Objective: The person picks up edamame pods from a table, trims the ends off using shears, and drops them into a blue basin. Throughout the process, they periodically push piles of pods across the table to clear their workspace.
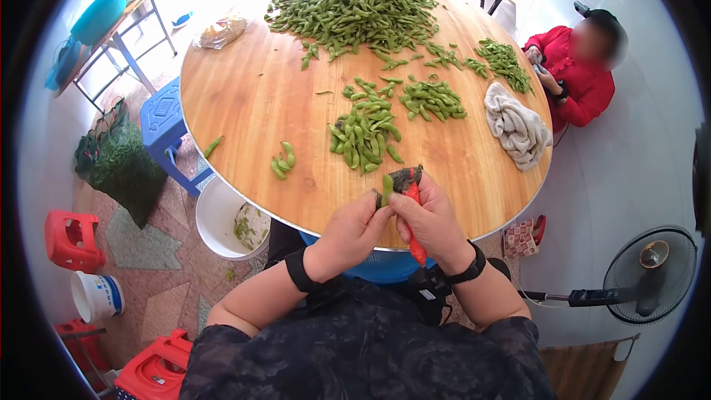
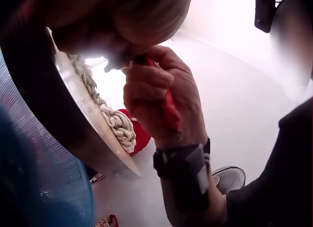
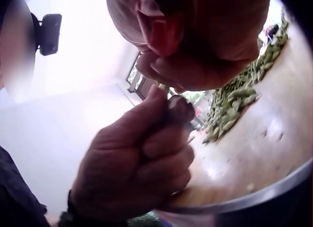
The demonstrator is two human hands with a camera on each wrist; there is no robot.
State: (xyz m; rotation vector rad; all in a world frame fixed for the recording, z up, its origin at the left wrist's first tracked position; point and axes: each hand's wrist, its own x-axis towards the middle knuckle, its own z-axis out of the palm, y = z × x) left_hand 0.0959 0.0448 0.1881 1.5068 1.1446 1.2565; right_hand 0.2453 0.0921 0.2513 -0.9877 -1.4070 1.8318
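Observation:
Over the near edge of the round table, my left hand (image 1: 348,228) pinches a green soybean pod (image 1: 387,187) upright between thumb and fingers. Close beside it, my right hand (image 1: 433,216) grips a red-handled tool (image 1: 415,233), its thumb right at the pod. The working end of that tool is hidden among the fingers. Dark, stained-looking material (image 1: 405,176) covers the right fingertip area. In the left wrist view, the red handle (image 2: 171,109) lies across the right palm. Just beyond the hands sits a small heap of pods (image 1: 363,137).
A large mound of pods (image 1: 355,7) covers the table's far side, with smaller heaps nearer. A crumpled cloth (image 1: 517,126) lies at the right edge, near a seated person in red (image 1: 585,67). Below left stands a white bucket (image 1: 222,218); a fan (image 1: 648,274) stands right.

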